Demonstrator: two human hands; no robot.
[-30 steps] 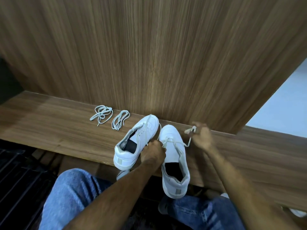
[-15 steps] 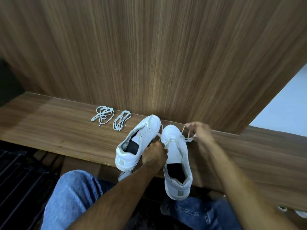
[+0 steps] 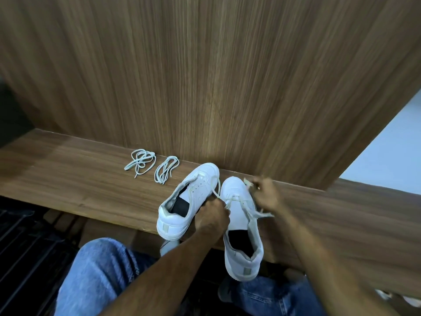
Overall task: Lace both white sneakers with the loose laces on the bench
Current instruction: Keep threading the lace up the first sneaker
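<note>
Okay, head view only. Two white sneakers sit on the wooden desk (image 3: 68,179), toes toward the wood-panel wall (image 3: 205,76) at the desk's back edge, heels at the front edge. Left sneaker (image 3: 182,201) is angled, its toe almost at the back edge and its heel at the front edge. Right sneaker (image 3: 241,226) lies just beside it, its heel overhanging the front edge above the person's jeans (image 3: 98,270).

Left hand (image 3: 213,216) sits between the two sneakers, fingers curled, pinching one end of the lace (image 3: 237,198) threaded through the right sneaker's front eyelets. A strand runs from that hand up past the left sneaker's toe. Right hand (image 3: 266,193) is at the right side of the right sneaker's toe, blurred, fingers curled on the lace's other end, with a loose tail hanging below the wrist over the desk. Exact finger placement on that hand is too blurred to tell.

Two loose lace bundles lie on the desk left of the sneakers, near the back edge: left bundle (image 3: 141,164), right bundle (image 3: 165,169), side by side, not touching each other or the shoes.

Dark floor (image 3: 22,236) shows below the desk's front edge at left. Pale wall (image 3: 387,151) shows at right beyond the panel.
</note>
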